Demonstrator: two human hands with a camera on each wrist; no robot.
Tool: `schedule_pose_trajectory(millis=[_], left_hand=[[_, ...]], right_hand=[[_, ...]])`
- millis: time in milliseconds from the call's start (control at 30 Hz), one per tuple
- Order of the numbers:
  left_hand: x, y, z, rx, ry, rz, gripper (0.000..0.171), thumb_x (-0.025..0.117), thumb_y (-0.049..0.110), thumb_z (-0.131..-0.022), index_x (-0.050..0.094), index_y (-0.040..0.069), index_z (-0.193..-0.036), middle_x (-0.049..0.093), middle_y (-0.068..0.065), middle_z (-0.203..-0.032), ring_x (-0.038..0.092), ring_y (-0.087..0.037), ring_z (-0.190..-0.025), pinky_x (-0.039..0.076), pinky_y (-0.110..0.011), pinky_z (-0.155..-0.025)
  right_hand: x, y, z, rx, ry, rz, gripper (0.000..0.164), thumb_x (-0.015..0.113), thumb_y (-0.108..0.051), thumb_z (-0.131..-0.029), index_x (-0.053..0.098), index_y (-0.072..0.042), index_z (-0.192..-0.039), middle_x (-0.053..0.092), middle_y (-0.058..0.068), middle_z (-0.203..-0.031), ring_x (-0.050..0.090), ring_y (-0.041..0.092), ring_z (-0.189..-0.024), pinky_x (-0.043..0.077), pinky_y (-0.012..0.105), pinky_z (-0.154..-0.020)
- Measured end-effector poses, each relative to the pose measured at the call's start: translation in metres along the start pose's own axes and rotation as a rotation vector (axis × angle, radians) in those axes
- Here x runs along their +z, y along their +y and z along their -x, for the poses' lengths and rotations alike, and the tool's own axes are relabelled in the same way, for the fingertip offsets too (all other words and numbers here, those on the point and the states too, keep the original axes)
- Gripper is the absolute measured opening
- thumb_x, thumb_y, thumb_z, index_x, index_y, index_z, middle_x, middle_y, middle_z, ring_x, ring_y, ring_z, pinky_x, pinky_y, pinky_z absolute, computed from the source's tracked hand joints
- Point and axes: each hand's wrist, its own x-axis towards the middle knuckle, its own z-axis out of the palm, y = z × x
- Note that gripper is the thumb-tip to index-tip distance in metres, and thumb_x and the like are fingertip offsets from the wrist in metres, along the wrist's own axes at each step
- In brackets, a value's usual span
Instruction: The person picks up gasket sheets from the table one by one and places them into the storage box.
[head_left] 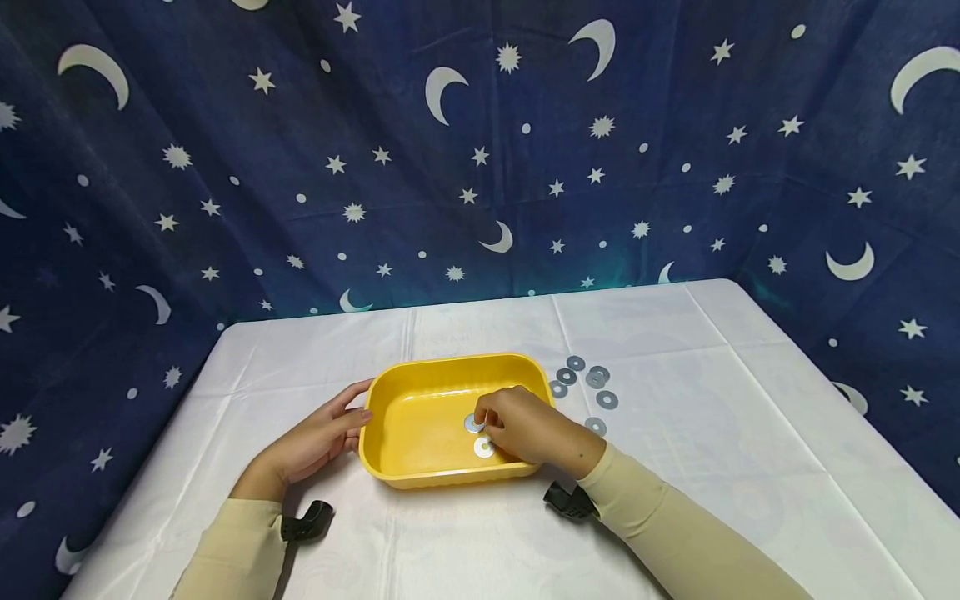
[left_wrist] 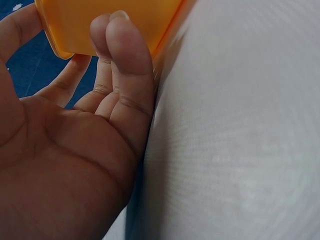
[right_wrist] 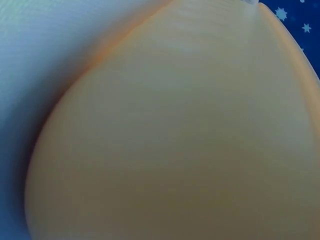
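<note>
A yellow tray (head_left: 420, 467) sits on the white-covered table. At its left end is my left hand (head_left: 318, 437), the thumb at the rim and the other fingers against the outside wall. The left wrist view shows this hand's palm (left_wrist: 75, 155) and loosely bent fingers touching the tray. Inside the tray, my right hand (head_left: 525, 425) bends its fingers down over a metal washer (head_left: 470, 424), which the fingertips partly cover and seem to pinch. A second washer (head_left: 483, 448) lies flat just in front of it. The right wrist view shows only a blurred, pale curved surface.
Several grey washers lie on the table to the right of the tray, among them one washer (head_left: 607, 400) and another washer (head_left: 575, 362). A dark blue curtain (head_left: 390, 242) with moons and stars hangs behind the table.
</note>
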Motion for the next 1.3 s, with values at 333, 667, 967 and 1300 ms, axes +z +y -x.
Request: schedule_pose_trajectory(millis=[333, 667, 967, 1300], left_hand=[[-0.002, -0.001, -0.001, 0.012, -0.019, 0.012, 0.063, 0.048, 0.028, -0.106, 0.016, 0.019, -0.159, 0.054, -0.016, -0.132, 0.065, -0.016, -0.098, 0.055, -0.024, -0.086], [-0.001, -0.001, 0.0, 0.012, -0.019, 0.022, 0.064, 0.049, 0.028, -0.105, 0.016, 0.019, -0.159, 0.056, -0.013, -0.13, 0.065, -0.014, -0.096, 0.055, -0.023, -0.085], [0.0, 0.0, 0.0, 0.017, -0.013, 0.021, 0.064, 0.049, 0.028, -0.105, 0.015, 0.018, -0.159, 0.054, -0.016, -0.136, 0.066, -0.016, -0.101, 0.056, -0.024, -0.088], [-0.001, -0.002, 0.0, 0.027, -0.022, 0.029, 0.063, 0.048, 0.027, -0.106, 0.015, 0.018, -0.159, 0.052, -0.018, -0.139, 0.066, -0.015, -0.104, 0.056, -0.025, -0.09]], right_hand=[[-0.026, -0.005, 0.008, -0.038, 0.127, -0.125, 0.012, 0.066, -0.011, -0.094, 0.07, -0.009, -0.105, 0.062, -0.003, -0.086, 0.052, 0.014, -0.071, 0.047, 0.021, -0.057], [-0.062, 0.012, 0.016, 0.019, 0.227, -0.103, 0.014, 0.064, -0.011, -0.096, 0.07, -0.009, -0.108, 0.064, 0.001, -0.088, 0.054, 0.017, -0.074, 0.05, 0.023, -0.06], [-0.074, 0.038, 0.013, 0.154, 0.236, -0.113, 0.016, 0.062, -0.013, -0.097, 0.069, -0.009, -0.111, 0.066, 0.006, -0.093, 0.055, 0.021, -0.075, 0.051, 0.027, -0.063], [-0.077, 0.074, 0.01, 0.208, 0.229, -0.128, 0.017, 0.059, -0.013, -0.097, 0.07, -0.005, -0.108, 0.067, 0.011, -0.095, 0.059, 0.022, -0.078, 0.053, 0.03, -0.069]])
